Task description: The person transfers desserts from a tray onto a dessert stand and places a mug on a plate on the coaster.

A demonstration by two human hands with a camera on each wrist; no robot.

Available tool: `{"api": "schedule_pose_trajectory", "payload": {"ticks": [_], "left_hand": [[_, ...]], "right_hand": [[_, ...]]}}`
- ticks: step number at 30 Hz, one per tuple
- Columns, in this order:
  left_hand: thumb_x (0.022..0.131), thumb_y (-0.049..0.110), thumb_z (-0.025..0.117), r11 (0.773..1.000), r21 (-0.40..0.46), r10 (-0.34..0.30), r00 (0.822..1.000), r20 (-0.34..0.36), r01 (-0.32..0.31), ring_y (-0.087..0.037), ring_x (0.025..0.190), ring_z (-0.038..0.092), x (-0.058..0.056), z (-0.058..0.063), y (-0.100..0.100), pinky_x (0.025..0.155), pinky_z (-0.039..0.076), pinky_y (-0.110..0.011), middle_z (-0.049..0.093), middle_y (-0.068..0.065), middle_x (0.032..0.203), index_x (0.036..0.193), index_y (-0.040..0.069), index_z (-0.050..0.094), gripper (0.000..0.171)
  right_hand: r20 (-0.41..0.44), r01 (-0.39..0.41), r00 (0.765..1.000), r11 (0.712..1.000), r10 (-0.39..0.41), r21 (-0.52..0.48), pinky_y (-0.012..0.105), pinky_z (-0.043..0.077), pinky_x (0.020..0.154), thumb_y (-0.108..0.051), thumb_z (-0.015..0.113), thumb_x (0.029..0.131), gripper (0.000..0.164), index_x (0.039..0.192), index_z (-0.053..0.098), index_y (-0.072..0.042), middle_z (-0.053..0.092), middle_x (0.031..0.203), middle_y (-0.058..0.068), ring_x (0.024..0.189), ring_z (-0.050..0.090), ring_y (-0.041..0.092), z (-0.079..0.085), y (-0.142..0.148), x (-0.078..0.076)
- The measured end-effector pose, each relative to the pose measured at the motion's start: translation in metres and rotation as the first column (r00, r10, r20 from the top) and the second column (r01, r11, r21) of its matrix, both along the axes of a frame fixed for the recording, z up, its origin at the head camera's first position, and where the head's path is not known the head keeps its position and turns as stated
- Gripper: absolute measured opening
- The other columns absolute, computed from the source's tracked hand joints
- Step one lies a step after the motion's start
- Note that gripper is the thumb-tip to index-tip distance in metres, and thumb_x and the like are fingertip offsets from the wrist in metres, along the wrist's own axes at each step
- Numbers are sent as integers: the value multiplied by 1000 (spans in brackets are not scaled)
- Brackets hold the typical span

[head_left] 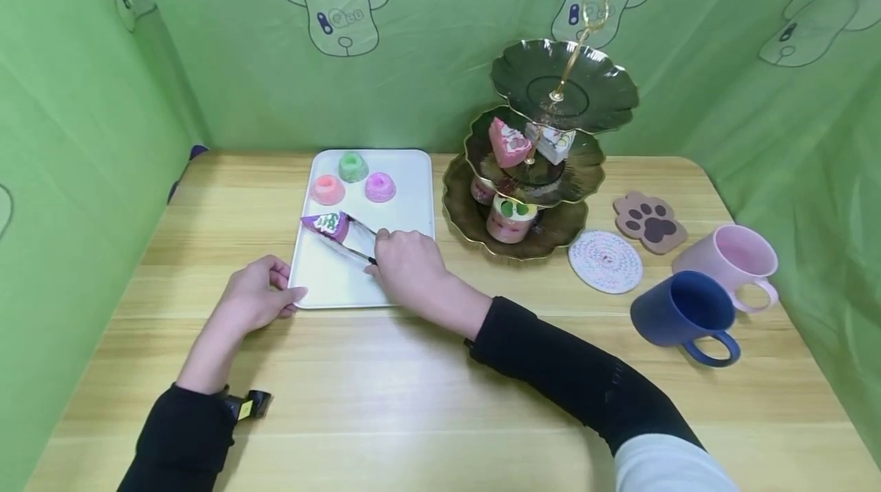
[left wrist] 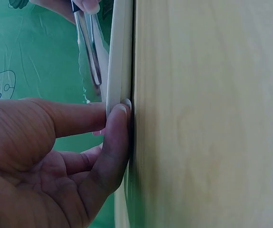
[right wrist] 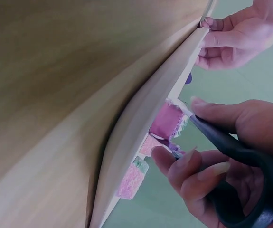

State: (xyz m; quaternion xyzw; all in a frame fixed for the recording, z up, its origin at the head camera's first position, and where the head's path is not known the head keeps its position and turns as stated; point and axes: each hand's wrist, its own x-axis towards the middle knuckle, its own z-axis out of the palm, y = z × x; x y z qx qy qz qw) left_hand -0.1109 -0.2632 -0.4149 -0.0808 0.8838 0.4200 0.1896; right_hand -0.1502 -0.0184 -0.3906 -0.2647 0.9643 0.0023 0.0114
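A white rectangular tray (head_left: 409,228) lies on the wooden table. My left hand (head_left: 258,294) pinches its near left corner between thumb and fingers, as the left wrist view shows from close by. In my right hand (head_left: 413,266) I grip tongs (right wrist: 269,190) with black handles and slim tips. Between the tips is a purple cake slice (head_left: 330,225) with white and green topping, at the tray's left side. Whether the slice touches the tray, I cannot tell. Behind it on the tray sit a coral ring cake (head_left: 327,190), a green one (head_left: 353,167) and a purple one (head_left: 380,188).
A three-tier dark stand (head_left: 551,190) rises right of the tray, with cake slices (head_left: 509,144) on its middle tier and dessert cups (head_left: 511,224) below. Farther right lie a round coaster (head_left: 606,262), a paw coaster (head_left: 650,224), a blue mug (head_left: 664,316) and a pink mug (head_left: 716,262).
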Motion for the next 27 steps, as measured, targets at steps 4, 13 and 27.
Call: {"api": "schedule_pose_trajectory", "payload": {"ticks": [4,13,27], "left_hand": [[99,4,73,1000,-6,2,1000,4,-2,-14,71,72,0,1,0,65,67,-30,60,-20,102,121,-12,51,36],[99,5,73,1000,-16,-4,1000,8,4,-14,71,72,0,1,1,65,67,-30,61,-20,103,122,-12,51,36],[101,5,71,999,-39,-19,1000,14,19,-15,72,72,-2,0,1,66,66,-30,60,-20,104,123,-11,50,35]], "right_hand": [[-18,-11,1000,1000,12,7,37,63,58,-50,71,100,46,110,70,-5,74,88,7,72,73,24,0,2,-2],[1,-24,1000,1000,24,12,38,64,61,-50,69,102,46,114,70,-6,74,91,8,74,73,25,3,6,-3],[-87,-54,995,992,44,-114,44,57,49,-46,73,100,41,111,68,-7,70,84,8,69,70,30,39,72,35]]}}
